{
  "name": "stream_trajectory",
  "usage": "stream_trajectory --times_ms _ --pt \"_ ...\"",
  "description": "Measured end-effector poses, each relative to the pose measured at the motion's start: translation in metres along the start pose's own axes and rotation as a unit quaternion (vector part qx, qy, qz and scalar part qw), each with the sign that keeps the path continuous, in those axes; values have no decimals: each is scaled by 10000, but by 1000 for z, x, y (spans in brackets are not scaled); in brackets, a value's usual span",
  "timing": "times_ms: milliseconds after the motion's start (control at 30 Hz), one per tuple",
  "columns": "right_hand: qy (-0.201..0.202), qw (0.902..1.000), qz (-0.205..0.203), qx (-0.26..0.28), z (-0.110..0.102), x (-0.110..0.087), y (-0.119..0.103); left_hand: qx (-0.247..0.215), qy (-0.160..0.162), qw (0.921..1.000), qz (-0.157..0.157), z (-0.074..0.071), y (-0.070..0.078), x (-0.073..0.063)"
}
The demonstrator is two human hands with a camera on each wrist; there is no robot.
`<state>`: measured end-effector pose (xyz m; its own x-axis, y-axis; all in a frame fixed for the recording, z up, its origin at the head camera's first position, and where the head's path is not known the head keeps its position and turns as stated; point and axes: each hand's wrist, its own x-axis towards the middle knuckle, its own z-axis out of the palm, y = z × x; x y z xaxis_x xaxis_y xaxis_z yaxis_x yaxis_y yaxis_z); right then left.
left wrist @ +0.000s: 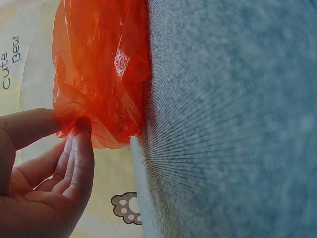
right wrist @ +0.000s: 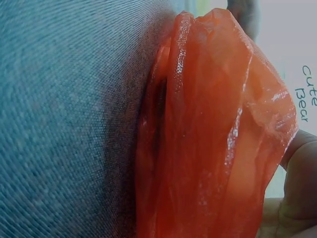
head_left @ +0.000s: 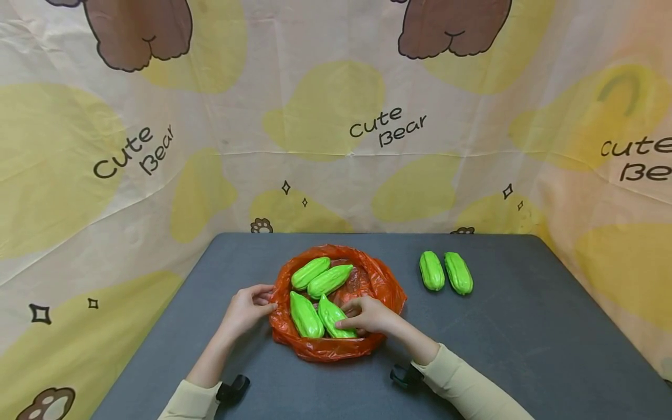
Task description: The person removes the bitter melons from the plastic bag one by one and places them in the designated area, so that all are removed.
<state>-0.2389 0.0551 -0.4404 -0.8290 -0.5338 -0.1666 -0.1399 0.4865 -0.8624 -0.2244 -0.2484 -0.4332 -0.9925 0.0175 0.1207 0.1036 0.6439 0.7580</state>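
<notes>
Red plastic bag [head_left: 336,351], centre of frame: held four green gourds [head_left: 329,282]. Your left grip [head_left: 251,308] pinched its left edge, your right grip [head_left: 371,316] the lower-right gourd [head_left: 329,313]. Two further gourds [head_left: 431,271] lay on the worktop [head_left: 525,344], right of centre.

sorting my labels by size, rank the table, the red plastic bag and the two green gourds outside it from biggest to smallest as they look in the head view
1. Table
2. Red plastic bag
3. Left gourd and right gourd: too alike in size to rank
</notes>
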Motion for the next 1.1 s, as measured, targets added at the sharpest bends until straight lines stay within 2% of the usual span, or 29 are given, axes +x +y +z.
stream_trajectory --times_ms 667,1100 --pt "-75 9997 62 215 -1 0 1 21 -14 10000 -48 1 1 1" --pt "45 9996 182 225 -5 1 -2 -26 18 10000 -43 1 2 1"
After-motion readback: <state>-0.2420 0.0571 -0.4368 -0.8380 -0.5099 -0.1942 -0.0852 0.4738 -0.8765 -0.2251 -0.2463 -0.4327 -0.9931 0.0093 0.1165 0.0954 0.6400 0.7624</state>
